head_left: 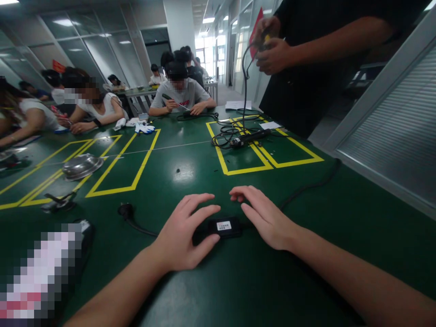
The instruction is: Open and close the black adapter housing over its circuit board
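Between the curved, open fingers of our left hand point(190, 231) and right hand point(267, 218), we see the labelled black box point(226, 227).

plug cord point(141, 230): partly behind left hand point(182, 232) | box label point(224, 225): print unreadable | standing person point(293, 86): head out of frame | lower-left object point(41, 272): pixelated, cut off
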Action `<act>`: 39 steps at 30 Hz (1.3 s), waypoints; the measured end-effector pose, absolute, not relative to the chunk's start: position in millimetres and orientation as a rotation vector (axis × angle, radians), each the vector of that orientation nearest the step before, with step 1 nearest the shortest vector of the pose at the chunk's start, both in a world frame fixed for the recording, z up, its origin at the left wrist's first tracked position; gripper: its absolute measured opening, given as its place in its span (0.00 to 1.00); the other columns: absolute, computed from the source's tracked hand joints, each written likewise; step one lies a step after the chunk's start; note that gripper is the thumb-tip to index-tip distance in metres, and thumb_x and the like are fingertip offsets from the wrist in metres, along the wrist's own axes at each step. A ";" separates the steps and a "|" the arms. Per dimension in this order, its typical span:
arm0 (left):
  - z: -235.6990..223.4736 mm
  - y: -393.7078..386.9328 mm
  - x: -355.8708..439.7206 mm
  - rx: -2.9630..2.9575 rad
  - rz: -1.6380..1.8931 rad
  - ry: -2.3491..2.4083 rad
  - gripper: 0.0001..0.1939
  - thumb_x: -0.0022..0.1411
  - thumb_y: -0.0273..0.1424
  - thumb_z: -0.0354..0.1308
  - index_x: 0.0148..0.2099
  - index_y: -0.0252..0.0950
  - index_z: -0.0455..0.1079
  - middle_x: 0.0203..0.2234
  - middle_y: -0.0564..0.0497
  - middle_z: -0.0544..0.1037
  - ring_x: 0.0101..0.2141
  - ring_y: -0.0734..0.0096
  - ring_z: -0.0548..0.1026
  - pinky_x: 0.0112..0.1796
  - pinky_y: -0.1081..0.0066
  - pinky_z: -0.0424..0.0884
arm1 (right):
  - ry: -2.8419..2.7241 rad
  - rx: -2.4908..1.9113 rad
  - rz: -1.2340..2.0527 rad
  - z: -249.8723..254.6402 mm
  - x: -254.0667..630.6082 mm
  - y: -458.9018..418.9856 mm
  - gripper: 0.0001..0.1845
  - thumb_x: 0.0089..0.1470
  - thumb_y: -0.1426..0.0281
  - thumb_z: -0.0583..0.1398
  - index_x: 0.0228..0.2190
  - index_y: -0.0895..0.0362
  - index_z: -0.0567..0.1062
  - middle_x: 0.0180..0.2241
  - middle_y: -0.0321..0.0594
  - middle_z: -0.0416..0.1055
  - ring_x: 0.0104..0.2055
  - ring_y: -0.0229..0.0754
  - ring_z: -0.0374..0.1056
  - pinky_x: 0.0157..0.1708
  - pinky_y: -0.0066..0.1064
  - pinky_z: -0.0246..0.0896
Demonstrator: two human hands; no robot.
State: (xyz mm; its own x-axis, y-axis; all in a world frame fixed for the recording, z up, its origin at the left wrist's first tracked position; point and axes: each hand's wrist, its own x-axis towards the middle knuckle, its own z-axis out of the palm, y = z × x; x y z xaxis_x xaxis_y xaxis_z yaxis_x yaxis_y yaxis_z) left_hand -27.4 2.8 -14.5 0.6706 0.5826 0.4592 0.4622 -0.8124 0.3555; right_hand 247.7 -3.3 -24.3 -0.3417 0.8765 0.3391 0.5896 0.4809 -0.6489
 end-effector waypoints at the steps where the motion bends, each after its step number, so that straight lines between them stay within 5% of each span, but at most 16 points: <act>1: -16.2 1.9 -26.6 2.712 0.924 0.855 0.29 0.71 0.36 0.61 0.71 0.41 0.66 0.69 0.35 0.70 0.66 0.42 0.71 0.64 0.43 0.71 | -1.991 -1.237 0.504 -26.0 247.5 -2.7 0.17 0.71 0.66 0.49 0.54 0.53 0.72 0.48 0.48 0.77 0.51 0.54 0.71 0.53 0.48 0.64; 6: -20.6 -6.5 -13.7 2.912 0.891 0.631 0.45 0.72 0.40 0.60 0.82 0.38 0.45 0.76 0.33 0.61 0.73 0.39 0.64 0.69 0.43 0.65 | -1.761 -1.351 0.333 -26.4 246.5 -1.0 0.17 0.72 0.61 0.48 0.51 0.53 0.71 0.49 0.50 0.76 0.52 0.57 0.71 0.55 0.50 0.62; 12: -21.0 -8.5 -3.4 2.848 0.382 0.545 0.37 0.74 0.37 0.58 0.80 0.40 0.54 0.74 0.39 0.67 0.73 0.49 0.66 0.72 0.43 0.60 | -1.734 -1.375 0.296 -27.2 247.1 -0.4 0.20 0.73 0.59 0.45 0.53 0.51 0.71 0.50 0.49 0.75 0.56 0.58 0.69 0.56 0.50 0.62; 18: -32.8 -6.4 -9.9 2.967 0.705 0.560 0.48 0.75 0.42 0.56 0.83 0.33 0.35 0.78 0.30 0.52 0.77 0.40 0.55 0.74 0.38 0.53 | -1.752 -1.377 0.221 -29.4 243.5 3.8 0.21 0.73 0.59 0.44 0.54 0.52 0.71 0.52 0.50 0.75 0.57 0.57 0.68 0.57 0.49 0.61; 24: -25.7 -10.7 -1.9 2.946 0.292 0.575 0.40 0.77 0.38 0.55 0.82 0.35 0.45 0.76 0.35 0.61 0.75 0.49 0.61 0.73 0.45 0.60 | -1.802 -1.385 0.194 -29.8 245.5 11.5 0.22 0.73 0.59 0.45 0.54 0.53 0.72 0.52 0.50 0.76 0.56 0.58 0.68 0.57 0.49 0.60; 30: -33.9 -10.0 -4.1 2.969 0.707 0.625 0.45 0.75 0.38 0.55 0.83 0.31 0.36 0.78 0.30 0.53 0.77 0.44 0.54 0.73 0.41 0.57 | -1.892 -1.409 0.245 -30.5 246.8 15.8 0.23 0.73 0.60 0.45 0.54 0.56 0.73 0.52 0.53 0.77 0.55 0.59 0.69 0.58 0.52 0.59; 36: -34.3 -7.7 -0.1 2.983 0.466 0.614 0.32 0.78 0.35 0.52 0.79 0.35 0.53 0.71 0.36 0.70 0.71 0.51 0.69 0.73 0.43 0.60 | -1.942 -1.405 0.217 -32.2 244.5 17.4 0.18 0.69 0.65 0.51 0.53 0.55 0.74 0.55 0.53 0.77 0.59 0.59 0.67 0.59 0.52 0.59; 39: -36.3 -8.8 -0.1 2.982 0.722 0.625 0.38 0.78 0.35 0.52 0.82 0.33 0.43 0.75 0.32 0.63 0.74 0.49 0.63 0.72 0.44 0.62 | -1.945 -1.393 0.225 -35.9 243.6 19.6 0.17 0.67 0.69 0.52 0.52 0.54 0.75 0.54 0.52 0.78 0.59 0.59 0.67 0.60 0.52 0.60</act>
State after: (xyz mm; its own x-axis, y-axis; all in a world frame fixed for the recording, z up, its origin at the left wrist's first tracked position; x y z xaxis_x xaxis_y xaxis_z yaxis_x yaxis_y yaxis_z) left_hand -0.1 -8.8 -36.3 0.8139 0.3827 0.4371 0.3781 -0.9202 0.1017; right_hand 243.6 19.6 -35.9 -0.1546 0.8791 0.4509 0.7532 0.4002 -0.5220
